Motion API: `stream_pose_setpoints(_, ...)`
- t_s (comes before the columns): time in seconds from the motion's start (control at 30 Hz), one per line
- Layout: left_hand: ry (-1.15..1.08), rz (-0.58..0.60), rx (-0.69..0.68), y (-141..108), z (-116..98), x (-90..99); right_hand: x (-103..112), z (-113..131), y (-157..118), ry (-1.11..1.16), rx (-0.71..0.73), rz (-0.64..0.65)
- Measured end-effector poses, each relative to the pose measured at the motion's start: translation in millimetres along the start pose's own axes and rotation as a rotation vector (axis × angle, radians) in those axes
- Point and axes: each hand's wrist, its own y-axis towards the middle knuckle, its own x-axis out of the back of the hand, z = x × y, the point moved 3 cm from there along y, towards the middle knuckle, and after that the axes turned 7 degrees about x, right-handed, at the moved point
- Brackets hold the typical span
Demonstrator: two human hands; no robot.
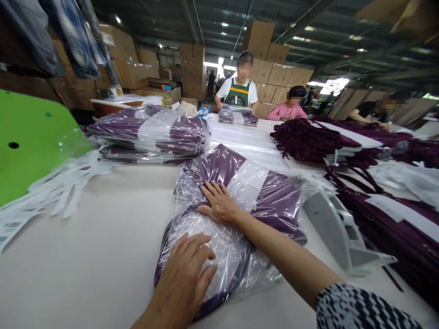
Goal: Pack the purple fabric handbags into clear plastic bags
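Observation:
A folded purple bag (281, 196) inside a clear plastic wrapper lies on the table in front of me, with a white paper band across it. Its dark strap loops toward me under the plastic. My right hand (219, 204) rests flat on the wrapped bag near its left side, fingers spread. Nearer to me, my left hand (190, 262) hovers at or touches the plastic over the strap loop; which of the two I cannot tell. Its fingers are apart and slightly bent, with nothing between them.
A stack of wrapped purple pieces (154, 130) stands behind on the left, beside white paper strips (73, 183) and a green panel (30, 141). On the right are a grey-white plastic holder (338, 224) and dark purple bags (315, 139). A person (238, 93) in a green apron stands opposite.

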Motion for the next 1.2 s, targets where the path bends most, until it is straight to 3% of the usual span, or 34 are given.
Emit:
stream_pose_setpoints(0.1,-0.007,-0.011,0.029,6,9,11.7,18,-8,9,0.261,-0.043,0.037)
stream_pose_setpoints(0.2,-0.005,-0.043,0.05,9,22,25.4,36,-15,15,0.357,-0.12,-0.121)
stream_pose_setpoints(0.3,0.009,-0.069,0.07,10,35,32.2,33,-17,9,0.193,-0.115,-0.26)
stream_pose_setpoints(0.43,0.008,-0.061,0.113,14,50,28.7,7,-6,-3,-0.119,0.02,-0.146)
stream_pose_setpoints(0.53,-0.03,-0.074,0.186,20,67,25.8,3,-2,-2,-0.127,-0.015,-0.14)
stream_pose_setpoints(0.6,-0.067,-0.124,0.26,25,84,27.2,13,-3,3,0.004,-0.061,-0.14)
stream_pose_setpoints(0.7,-0.179,-0.183,0.414,34,116,31.6,50,-11,1,0.28,-0.188,-0.25)
stream_pose_setpoints(0.8,-0.309,-0.192,0.607,51,145,34.8,99,-33,-32,0.289,-0.28,-0.469)
stream_pose_setpoints(0.9,-0.338,-0.192,0.712,86,161,36.2,132,-63,-87,0.012,-0.403,-0.566)
stream_pose_setpoints(0.97,-0.36,-0.185,0.738,116,166,35.4,136,-83,-123,-0.152,-0.453,-0.546)
stream_pose_setpoints(1.07,-0.425,-0.114,0.754,158,170,29.3,126,-104,-165,-0.247,-0.51,-0.548)
stream_pose_setpoints(1.2,-0.532,0.129,0.753,194,166,16.8,111,-114,-204,-0.089,-0.692,-0.758)
